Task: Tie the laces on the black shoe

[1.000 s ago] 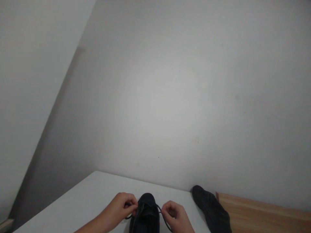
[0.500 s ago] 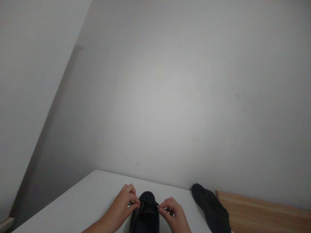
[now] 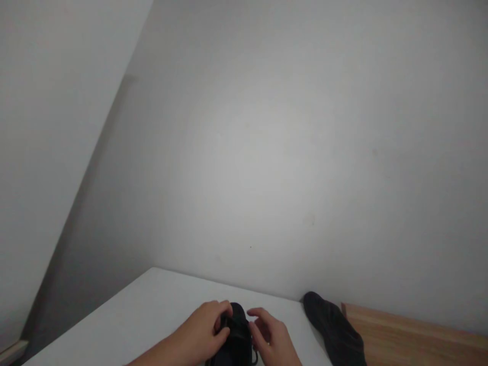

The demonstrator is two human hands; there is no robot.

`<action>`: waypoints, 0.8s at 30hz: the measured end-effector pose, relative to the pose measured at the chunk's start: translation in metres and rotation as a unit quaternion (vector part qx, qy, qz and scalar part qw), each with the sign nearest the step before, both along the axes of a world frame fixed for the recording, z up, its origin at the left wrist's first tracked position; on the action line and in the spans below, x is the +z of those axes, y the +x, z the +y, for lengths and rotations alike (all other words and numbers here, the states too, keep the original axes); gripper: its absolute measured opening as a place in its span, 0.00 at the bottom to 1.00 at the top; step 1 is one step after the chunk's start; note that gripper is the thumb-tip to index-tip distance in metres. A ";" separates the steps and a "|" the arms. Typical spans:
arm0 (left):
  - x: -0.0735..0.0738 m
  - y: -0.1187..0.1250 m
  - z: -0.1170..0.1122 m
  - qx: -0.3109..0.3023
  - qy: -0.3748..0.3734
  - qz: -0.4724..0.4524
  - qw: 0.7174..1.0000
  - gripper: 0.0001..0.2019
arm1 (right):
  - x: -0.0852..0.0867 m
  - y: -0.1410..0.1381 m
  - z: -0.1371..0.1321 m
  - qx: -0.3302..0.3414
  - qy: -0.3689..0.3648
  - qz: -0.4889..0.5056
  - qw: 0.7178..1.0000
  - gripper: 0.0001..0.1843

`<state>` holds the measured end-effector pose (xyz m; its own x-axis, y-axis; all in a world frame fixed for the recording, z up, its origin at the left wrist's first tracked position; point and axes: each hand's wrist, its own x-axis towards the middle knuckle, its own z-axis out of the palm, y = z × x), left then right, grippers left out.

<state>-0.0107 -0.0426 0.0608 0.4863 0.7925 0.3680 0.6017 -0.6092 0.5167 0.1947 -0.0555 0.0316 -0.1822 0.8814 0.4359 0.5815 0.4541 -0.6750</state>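
A black shoe (image 3: 233,351) stands on the white tabletop at the bottom centre, toe pointing away from me. My left hand (image 3: 213,325) reaches over its left side, fingers and thumb curled on the black shoelace at the top of the shoe; the exact grip is partly hidden. At the shoe's right side is my right hand (image 3: 270,333), its thumb and forefinger parted with a gap between them. A dark loop of lace (image 3: 255,357) hangs by the shoe's right side, just below that thumb.
A second black shoe (image 3: 335,325) lies to the right, its tip near the wall (image 3: 267,152). Beside it is a light wooden board (image 3: 412,335). The white tabletop (image 3: 152,300) reaches back to the wall.
My left hand has moved right, from the shoe's left edge to over its laces. My right thumb and forefinger have come apart from their pinch on the lace.
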 end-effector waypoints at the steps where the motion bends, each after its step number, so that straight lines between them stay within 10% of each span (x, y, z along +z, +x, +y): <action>1: 0.002 0.002 -0.001 0.004 0.016 0.032 0.999 0.12 | 0.008 -0.003 -0.005 -0.013 0.015 -0.045 0.999 0.16; 14: 0.023 0.024 -0.004 0.067 0.061 0.223 0.971 0.11 | 0.053 -0.044 -0.020 -0.141 0.010 -0.395 0.908 0.16; 24: 0.079 0.008 -0.005 0.027 0.141 -0.168 0.975 0.09 | 0.087 -0.035 -0.003 -0.039 0.142 0.084 0.986 0.11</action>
<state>-0.0022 -0.0477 0.1393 0.2617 0.6578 0.7063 0.4618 -0.7280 0.5068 0.1600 -0.0587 0.1186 -0.0225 0.7286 0.6846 0.5134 0.5960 -0.6174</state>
